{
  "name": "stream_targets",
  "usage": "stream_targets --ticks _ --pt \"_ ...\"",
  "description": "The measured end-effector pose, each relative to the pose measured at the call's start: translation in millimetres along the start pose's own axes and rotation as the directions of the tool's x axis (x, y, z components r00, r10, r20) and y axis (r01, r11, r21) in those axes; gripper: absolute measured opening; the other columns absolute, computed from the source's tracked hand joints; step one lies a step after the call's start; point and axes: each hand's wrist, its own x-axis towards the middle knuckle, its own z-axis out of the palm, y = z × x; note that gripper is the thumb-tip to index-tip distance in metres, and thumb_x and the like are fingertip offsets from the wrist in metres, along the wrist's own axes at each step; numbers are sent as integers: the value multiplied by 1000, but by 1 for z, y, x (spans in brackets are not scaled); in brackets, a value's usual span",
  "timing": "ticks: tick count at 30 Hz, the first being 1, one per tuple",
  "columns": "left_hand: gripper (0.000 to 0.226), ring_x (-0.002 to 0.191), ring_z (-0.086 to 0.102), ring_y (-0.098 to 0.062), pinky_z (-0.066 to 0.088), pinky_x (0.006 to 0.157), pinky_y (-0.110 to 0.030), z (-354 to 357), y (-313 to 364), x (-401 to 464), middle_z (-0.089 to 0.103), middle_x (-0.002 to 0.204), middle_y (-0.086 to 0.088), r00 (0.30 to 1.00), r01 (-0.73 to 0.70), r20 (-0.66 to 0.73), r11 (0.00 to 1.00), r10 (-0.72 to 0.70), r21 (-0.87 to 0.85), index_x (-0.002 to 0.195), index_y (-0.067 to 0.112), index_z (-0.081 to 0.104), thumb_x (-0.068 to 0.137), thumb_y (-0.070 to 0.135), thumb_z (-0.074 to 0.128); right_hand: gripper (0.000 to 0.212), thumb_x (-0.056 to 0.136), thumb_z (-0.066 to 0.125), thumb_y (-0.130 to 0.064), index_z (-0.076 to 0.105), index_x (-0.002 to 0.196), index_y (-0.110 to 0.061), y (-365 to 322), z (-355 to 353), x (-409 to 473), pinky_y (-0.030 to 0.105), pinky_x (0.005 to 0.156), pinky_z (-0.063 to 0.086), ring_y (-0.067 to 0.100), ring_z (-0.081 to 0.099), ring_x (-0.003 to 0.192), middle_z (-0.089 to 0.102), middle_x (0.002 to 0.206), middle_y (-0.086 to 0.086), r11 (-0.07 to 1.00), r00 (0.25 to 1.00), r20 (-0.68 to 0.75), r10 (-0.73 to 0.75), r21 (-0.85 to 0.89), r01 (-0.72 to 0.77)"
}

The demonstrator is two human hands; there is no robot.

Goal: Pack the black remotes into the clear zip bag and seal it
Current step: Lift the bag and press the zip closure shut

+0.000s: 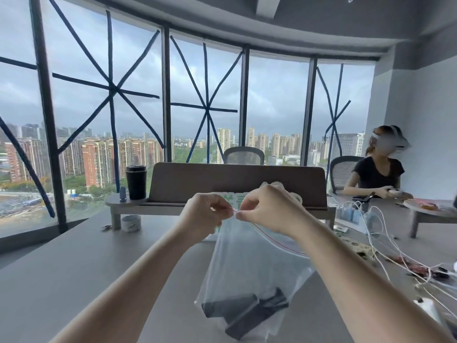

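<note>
head view: both hands were raised over the grey table (74, 268), holding the clear zip bag (247, 263) up by its top edge.
left hand (206, 214): thumb and forefinger were pressed together, pinching the bag's zip strip at its left end.
right hand (267, 209): fingertips were likewise pinched on the strip, just right of the left hand's pinch, the two nearly touching.
zip strip (272, 240): a thin red line ran down and to the right from the pinch, under the right forearm; whether that stretch was already closed could not be told.
black remotes (244, 309): at least two lay crossed in the bottom of the bag, near the viewer, resting at table level.
bag feel: thin, soft, slippery film, probably; it hung slack and creased, so it would fold rather than hold shape.
remote feel: rigid and the only real weight, likely pulling the film taut below the pinch.
where to hold: judged best right on the strip, where the ridged plastic gives the fingers something firm; the film below would slide.
likely step: sealing, by running the pinch along the strip toward the right.
risk: a wrinkle in the strip could leave a gap.
far side: a black travel mug (136, 181) stood on a small shelf, well apart from the work.
</note>
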Motion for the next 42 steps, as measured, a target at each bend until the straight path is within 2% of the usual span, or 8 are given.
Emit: stream_targets --ticks 2,6,13,17,22,30,36,42 --pt "5 54 54 -19 45 40 -22 0 2 0 59 55 1 1000 -16 4 1000 16 -4 72 12 73 76 11 73 18 86 68 -40 78 86 -26 -1 2 2 20 55 28 11 49 85 62 77 -14 1000 1000 -26 6 -6 -7" --pt "4 54 53 -15 43 39 -22 -4 -4 -2 61 58 -2 1000 11 6 1000 -11 -3 71 16 74 75 17 74 16 86 66 -29 76 76 -22 -3 6 4 33 62 43 16 53 84 54 65 -14 1000 1000 -15 -3 -12 3" --pt "9 40 48 -3 39 42 -13 0 0 -2 55 47 10 999 -28 -30 998 29 53 67 17 72 76 17 74 12 83 72 -37 77 76 -28 -1 8 10 32 67 49 11 62 80 67 73 -12 999 1000 23 -15 46 14" --pt "10 46 49 -4 44 55 -21 1 -1 3 59 53 11 996 -66 -53 992 72 104 66 18 72 75 17 75 13 84 70 -33 74 73 -27 -2 8 14 30 63 46 12 62 78 66 72 -11 999 999 31 -21 26 20" --pt "13 48 48 -1 45 57 -21 0 -4 3 59 57 11 992 -70 -96 991 80 112 65 18 70 77 13 72 18 86 64 -32 65 68 -29 -3 18 17 42 74 57 16 64 77 65 72 -10 998 999 42 -28 53 26" --pt "11 49 51 2 40 51 -10 -21 -13 3 59 57 7 933 -55 -352 996 76 70 69 11 70 80 9 68 16 95 54 -29 67 88 -25 11 25 4 34 74 47 19 62 85 65 91 -11 999 1000 -18 1 -37 -2" --pt "10 54 52 -12 41 55 -24 -46 -29 8 62 59 3 892 -14 -452 1000 23 23 72 10 70 81 8 67 17 95 51 -25 65 86 -24 28 23 -3 35 80 46 19 61 86 64 90 -13 994 999 -51 19 -102 -24" --pt "9 61 55 -14 42 59 -21 -62 -46 7 67 68 -3 872 2 -489 1000 6 15 74 11 71 81 9 67 17 95 48 -22 59 82 -23 31 26 -6 35 75 41 20 59 87 67 96 -9 985 998 -63 -2 -173 -9"
